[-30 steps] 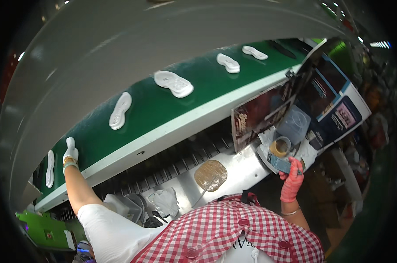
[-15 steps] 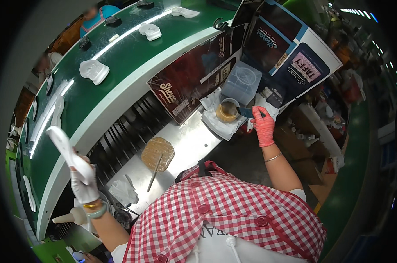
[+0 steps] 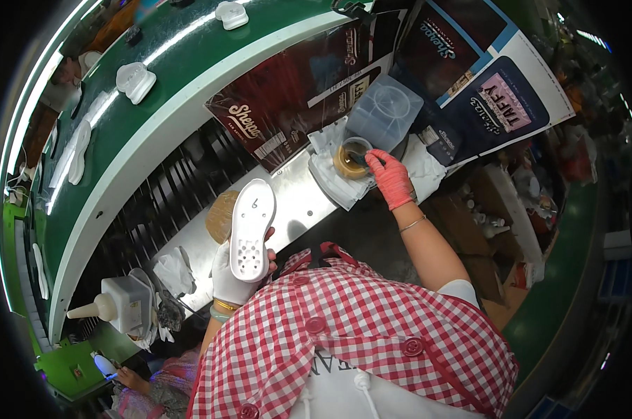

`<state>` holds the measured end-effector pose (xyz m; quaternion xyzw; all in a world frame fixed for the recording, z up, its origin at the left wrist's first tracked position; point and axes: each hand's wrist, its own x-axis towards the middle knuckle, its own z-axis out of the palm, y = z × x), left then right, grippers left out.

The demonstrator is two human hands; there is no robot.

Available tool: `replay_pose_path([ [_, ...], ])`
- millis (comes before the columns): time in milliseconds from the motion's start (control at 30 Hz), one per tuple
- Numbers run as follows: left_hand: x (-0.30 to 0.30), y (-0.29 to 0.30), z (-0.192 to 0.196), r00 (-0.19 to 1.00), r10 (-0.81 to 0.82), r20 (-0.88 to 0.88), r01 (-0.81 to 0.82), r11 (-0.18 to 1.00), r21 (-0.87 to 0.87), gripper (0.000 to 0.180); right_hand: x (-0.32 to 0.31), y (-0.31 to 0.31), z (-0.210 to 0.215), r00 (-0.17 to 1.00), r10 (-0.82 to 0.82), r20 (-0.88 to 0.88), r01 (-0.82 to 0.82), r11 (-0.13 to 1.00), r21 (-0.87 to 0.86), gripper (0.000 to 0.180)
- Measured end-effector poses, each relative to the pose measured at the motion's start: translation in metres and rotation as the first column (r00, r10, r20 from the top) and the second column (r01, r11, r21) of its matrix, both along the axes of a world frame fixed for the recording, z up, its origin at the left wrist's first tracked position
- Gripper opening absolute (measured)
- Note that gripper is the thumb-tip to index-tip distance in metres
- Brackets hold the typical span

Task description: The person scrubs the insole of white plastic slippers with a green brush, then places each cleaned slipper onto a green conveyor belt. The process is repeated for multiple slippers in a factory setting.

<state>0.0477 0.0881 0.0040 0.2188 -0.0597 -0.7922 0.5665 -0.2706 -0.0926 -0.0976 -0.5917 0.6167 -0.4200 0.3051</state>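
In front of my apron, my left hand (image 3: 233, 279), in a white glove, grips a white shoe sole (image 3: 252, 218). Its hollow inner side faces up, with a pattern of holes at the heel. My right hand (image 3: 391, 183), in a red glove, pinches a dark flat brush-like tool (image 3: 358, 160), its lower end inside a small cup (image 3: 349, 165) with a yellowish-brown band. White paper (image 3: 330, 183) lies under the cup. Behind the cup stands a clear plastic box (image 3: 384, 112). Partly hidden by the sole is a round brown pad (image 3: 220, 218).
A green conveyor (image 3: 138, 115) curves along the left and far side, carrying white soles (image 3: 136, 82) and dark pieces. Printed cardboard panels (image 3: 288, 91) stand behind the cup. At lower left are a nozzle bottle (image 3: 124, 307), crumpled plastic (image 3: 175, 271) and another person's hand (image 3: 133, 380).
My left hand has brought the sole from over the conveyor edge in to my front, its hollow side now up. My right hand has moved slightly left, lowering the tool into the cup.
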Motion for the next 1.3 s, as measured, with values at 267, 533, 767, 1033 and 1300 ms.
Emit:
replay_pose_path([
  [267, -0.011, 0.000, -0.034, 0.980, 0.042, 0.194, -0.084, 0.973, 0.215, 0.055, -0.006, -0.003, 0.005, 0.953, -0.041, 0.299, 0.004, 0.992, 0.123, 0.028],
  [533, -0.032, 0.000, -0.049, 0.908, 0.065, 0.414, -0.129, 0.983, 0.130, 0.050, -0.010, -0.003, 0.014, 0.917, -0.002, 0.400, -0.086, 0.976, 0.202, 0.026],
  [767, -0.037, -0.008, -0.070, 0.973, 0.131, 0.191, -0.176, 0.954, 0.243, 0.048, -0.016, 0.001, 0.009, 0.711, -0.158, 0.685, -0.172, 0.905, 0.388, 0.023],
  [1033, -0.060, -0.023, -0.037, 0.951, 0.275, 0.140, -0.303, 0.915, 0.266, 0.048, 0.067, 0.059, 0.121, 0.595, 0.116, 0.795, -0.436, 0.877, 0.199, 0.024],
  [1300, -0.067, -0.028, -0.026, 0.984, 0.165, 0.071, -0.167, 0.986, 0.026, 0.047, 0.086, 0.065, 0.131, 0.642, 0.143, 0.753, -0.433, 0.878, 0.202, 0.023],
])
